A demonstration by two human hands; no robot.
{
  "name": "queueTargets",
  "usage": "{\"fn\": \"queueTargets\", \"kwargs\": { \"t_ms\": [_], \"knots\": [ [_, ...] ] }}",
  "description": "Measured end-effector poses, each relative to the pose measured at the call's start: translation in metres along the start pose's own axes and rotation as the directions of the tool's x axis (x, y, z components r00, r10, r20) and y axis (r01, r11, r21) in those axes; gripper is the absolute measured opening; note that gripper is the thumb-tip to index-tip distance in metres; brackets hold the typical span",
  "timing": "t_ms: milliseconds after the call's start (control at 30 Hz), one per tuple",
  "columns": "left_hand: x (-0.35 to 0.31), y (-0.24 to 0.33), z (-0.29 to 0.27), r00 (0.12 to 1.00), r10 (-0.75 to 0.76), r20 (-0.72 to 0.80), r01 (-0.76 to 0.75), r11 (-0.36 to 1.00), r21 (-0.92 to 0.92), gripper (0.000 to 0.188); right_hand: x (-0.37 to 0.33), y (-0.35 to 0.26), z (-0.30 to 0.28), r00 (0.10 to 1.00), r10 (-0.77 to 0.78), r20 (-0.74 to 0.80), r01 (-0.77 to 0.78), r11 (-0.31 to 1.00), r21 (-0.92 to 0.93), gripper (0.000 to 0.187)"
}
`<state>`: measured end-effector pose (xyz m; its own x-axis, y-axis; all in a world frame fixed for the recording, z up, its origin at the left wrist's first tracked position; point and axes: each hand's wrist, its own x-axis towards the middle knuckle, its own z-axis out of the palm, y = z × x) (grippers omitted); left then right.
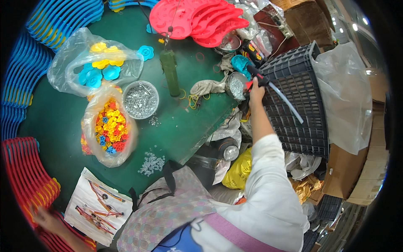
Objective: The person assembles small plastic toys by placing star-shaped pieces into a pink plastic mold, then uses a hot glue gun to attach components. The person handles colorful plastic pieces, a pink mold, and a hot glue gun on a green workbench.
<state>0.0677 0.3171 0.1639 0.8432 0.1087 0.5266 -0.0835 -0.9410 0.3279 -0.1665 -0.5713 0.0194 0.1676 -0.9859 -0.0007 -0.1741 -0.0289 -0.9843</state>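
Green tabletop [180, 134] is crowded — right hand [256, 92] clamps red-black tool [261, 78] by the crate [289, 138]; better keep its pale rod [286, 103] clear. Blurred left hand [47, 220] is near red frames [29, 168] — its grip I cannot tell.

The stacked red pieces [31, 168] look to be of smooth plastic, the screws [141, 103] shiny metal, and the apron [168, 210] matt cloth.

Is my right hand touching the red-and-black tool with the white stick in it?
Touching: the head view plainly shows the right hand closed around the red-and-black tool, its white stick poking out.
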Motion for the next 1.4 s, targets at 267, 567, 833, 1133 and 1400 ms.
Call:
{"fn": "queueTargets", "kwargs": {
  "t_ms": [267,567,833,1133,1400],
  "knots": [
    [-0.204,0.201,0.129,0.544,0.370,0.753,0.137,0.846,-0.515,0.044,0.125,0.077,-0.028,0.963,0.207,-0.174,-0.267,0.835,-0.482,0.056],
    [-0.238,0.256,0.163,0.645,0.274,0.714,0.208,0.835,-0.509,0.039,0.052,0.042,-0.043,0.996,-0.079,-0.042,0.016,0.620,-0.784,0.077],
    [-0.157,0.321,0.201,0.796,0.336,0.504,0.102,0.745,-0.659,0.029,-0.173,-0.051,0.173,0.268,-0.505,0.820,0.680,0.702,0.210,0.017],
    [-0.008,0.362,0.323,0.845,0.420,0.331,-0.270,0.869,-0.414,0.019,-0.127,-0.002,0.474,0.816,-0.318,0.482,0.493,0.819,-0.294,0.038],
    [0.069,0.359,0.436,0.709,0.206,0.675,-0.258,0.966,-0.023,0.032,-0.053,0.000,0.491,0.828,-0.046,0.558,0.460,0.624,-0.632,0.067]
  ]
}}
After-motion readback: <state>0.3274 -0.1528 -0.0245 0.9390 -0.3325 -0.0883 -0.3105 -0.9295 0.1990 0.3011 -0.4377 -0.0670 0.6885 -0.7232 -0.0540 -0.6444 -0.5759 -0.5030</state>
